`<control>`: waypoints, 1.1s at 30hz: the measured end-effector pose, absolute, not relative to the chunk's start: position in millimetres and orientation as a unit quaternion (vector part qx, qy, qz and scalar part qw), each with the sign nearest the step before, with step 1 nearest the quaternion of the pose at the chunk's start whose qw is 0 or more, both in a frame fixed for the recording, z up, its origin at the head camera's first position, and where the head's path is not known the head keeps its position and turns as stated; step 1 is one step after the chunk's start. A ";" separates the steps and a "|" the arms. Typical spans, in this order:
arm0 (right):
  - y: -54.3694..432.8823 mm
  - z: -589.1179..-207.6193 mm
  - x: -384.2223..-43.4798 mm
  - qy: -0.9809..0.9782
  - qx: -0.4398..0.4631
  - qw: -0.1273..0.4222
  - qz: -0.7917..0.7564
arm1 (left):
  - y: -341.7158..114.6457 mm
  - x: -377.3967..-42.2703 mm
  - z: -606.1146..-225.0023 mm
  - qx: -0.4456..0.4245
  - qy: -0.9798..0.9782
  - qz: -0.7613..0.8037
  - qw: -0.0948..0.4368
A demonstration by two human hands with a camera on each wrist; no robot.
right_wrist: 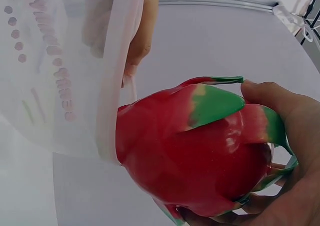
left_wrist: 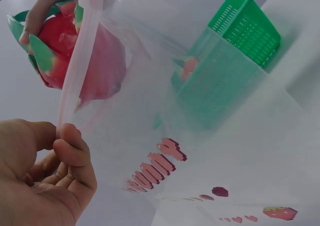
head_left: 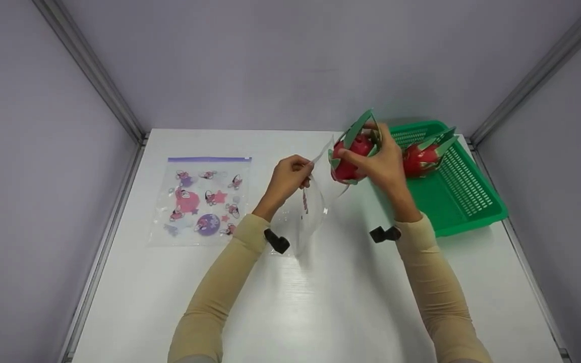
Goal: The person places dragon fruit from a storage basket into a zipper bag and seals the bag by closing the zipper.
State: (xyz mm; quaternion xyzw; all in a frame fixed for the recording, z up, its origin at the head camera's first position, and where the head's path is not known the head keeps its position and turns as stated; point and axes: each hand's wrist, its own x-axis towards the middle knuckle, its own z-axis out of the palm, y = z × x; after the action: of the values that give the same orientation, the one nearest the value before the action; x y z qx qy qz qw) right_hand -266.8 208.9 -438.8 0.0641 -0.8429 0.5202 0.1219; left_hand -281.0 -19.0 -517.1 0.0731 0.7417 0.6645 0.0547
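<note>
Near the desk's far edge (head_left: 250,141), the right grip (head_left: 389,164) holds a fruit (right_wrist: 190,151), red end at the mouth of the bag (left_wrist: 185,146) the left grip (head_left: 289,175) pinches.

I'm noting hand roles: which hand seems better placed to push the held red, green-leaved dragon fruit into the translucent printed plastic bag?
Probably the right hand: it grips the fruit at the mouth of the bag, whose edge the left hand pinches.
</note>
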 end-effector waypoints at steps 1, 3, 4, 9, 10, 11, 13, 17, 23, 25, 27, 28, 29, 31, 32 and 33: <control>208.3 -440.4 -266.7 -0.842 0.064 0.120 0.521 | -19.1 -281.0 -517.2 0.073 0.743 0.664 0.055; 206.9 -443.9 -266.8 -0.840 0.067 0.117 0.526 | -19.4 -280.8 -517.3 0.071 0.743 0.663 0.055; 206.3 -445.4 -266.9 -0.839 0.069 0.116 0.528 | -19.5 -280.9 -517.2 0.071 0.743 0.663 0.055; 202.8 -453.6 -267.5 -0.840 0.083 0.116 0.523 | -20.3 -280.7 -517.1 0.073 0.739 0.667 0.057; 202.3 -455.3 -267.3 -0.841 0.085 0.117 0.521 | -20.3 -280.7 -517.3 0.074 0.738 0.668 0.058; 201.7 -457.1 -267.1 -0.842 0.088 0.117 0.519 | -20.3 -280.7 -517.4 0.074 0.738 0.668 0.059; 200.6 -460.7 -266.5 -0.844 0.090 0.115 0.516 | -20.2 -280.7 -517.6 0.073 0.738 0.668 0.059; 198.9 -467.8 -265.3 -0.847 0.093 0.109 0.513 | -20.0 -280.2 -517.8 0.071 0.739 0.667 0.057; 195.3 -479.0 -264.2 -0.849 0.091 0.103 0.511 | -20.8 -278.9 -519.3 0.072 0.743 0.663 0.059; 193.5 -482.4 -263.9 -0.849 0.089 0.098 0.511 | -21.0 -278.8 -520.2 0.075 0.744 0.661 0.059; 191.5 -485.4 -263.3 -0.852 0.086 0.091 0.509 | -21.0 -278.9 -521.2 0.079 0.746 0.658 0.058; 190.6 -486.8 -263.0 -0.853 0.085 0.088 0.507 | -20.9 -278.8 -521.6 0.082 0.749 0.655 0.059; 189.7 -488.3 -262.8 -0.855 0.084 0.084 0.505 | -20.7 -278.7 -521.8 0.082 0.751 0.653 0.059; 187.6 -490.8 -261.7 -0.857 0.081 0.078 0.504 | -20.1 -278.3 -521.9 0.081 0.754 0.648 0.063; 186.7 -492.2 -261.3 -0.857 0.079 0.076 0.503 | -19.9 -277.9 -521.7 0.079 0.756 0.646 0.065; 185.9 -493.6 -261.1 -0.858 0.077 0.075 0.503 | -19.8 -277.6 -521.7 0.078 0.757 0.645 0.066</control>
State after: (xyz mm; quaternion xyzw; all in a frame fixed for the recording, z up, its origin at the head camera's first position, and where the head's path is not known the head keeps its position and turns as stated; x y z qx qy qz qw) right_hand -261.1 185.9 -493.6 0.0767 -0.8579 0.5025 0.0748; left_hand -277.6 -19.8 -521.7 0.0776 0.7571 0.6453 0.0660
